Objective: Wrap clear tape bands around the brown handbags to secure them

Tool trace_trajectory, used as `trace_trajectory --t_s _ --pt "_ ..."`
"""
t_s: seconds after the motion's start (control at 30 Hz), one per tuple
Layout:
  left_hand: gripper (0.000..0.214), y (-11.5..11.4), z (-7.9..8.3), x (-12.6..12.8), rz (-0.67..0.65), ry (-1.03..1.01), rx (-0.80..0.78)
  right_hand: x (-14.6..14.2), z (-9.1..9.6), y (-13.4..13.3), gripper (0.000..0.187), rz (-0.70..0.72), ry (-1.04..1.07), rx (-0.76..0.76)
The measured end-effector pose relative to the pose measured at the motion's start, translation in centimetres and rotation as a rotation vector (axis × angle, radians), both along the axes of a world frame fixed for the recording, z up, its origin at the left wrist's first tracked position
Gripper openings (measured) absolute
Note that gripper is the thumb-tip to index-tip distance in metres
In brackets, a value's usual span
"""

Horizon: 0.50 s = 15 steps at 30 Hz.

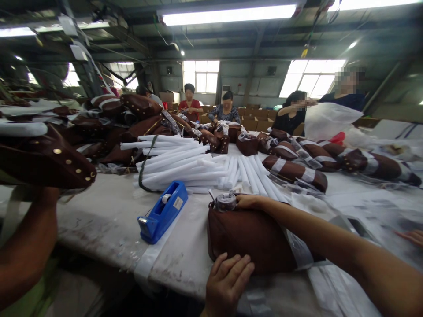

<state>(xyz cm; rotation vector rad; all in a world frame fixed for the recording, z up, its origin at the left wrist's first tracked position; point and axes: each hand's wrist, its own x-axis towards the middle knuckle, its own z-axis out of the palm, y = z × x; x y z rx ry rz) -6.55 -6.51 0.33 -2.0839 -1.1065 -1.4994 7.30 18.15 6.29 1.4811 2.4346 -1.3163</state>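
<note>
A dark brown leather bag (pixel 251 240) lies on the table in front of me, with a clear plastic band (pixel 300 251) around its right part. My left hand (pixel 228 281) rests its outstretched fingers against the bag's lower front; its thumb is hidden. Reaching over the top, my right hand (pixel 246 201) is closed on the upper edge, its fingertips partly hidden. Beside those fingers sits a plastic-wrapped coiled strap (pixel 226 201). A blue tape dispenser (pixel 163 213) stands left of the bag. White rolled tubes (pixel 180 165) lie in a bundle behind it.
At far left a co-worker's arm (pixel 29 246) holds up another brown bag (pixel 49 156). Banded brown bags (pixel 295 171) are heaped along the table's far side. Several people sit or stand beyond. Another person's fingers (pixel 411 237) show at the right edge. The table edge (pixel 128 264) runs in front.
</note>
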Motion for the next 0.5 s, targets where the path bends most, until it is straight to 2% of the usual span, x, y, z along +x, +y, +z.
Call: trace_trajectory --t_s 0.1,0.27,0.5 --pt "0.031 -0.1 0.2 0.1 -0.004 -0.006 -0.014 0.4 1.0 -0.1 0.025 0.013 -0.02 0.023" --pt "0.031 -0.3 0.4 0.1 0.003 -0.007 -0.039 0.9 1.6 -0.5 0.024 -0.015 0.006 0.13" --pt "0.03 -0.4 0.5 0.0 0.031 0.028 -0.063 2.4 3.0 -4.3 0.019 -0.054 0.297 0.288"
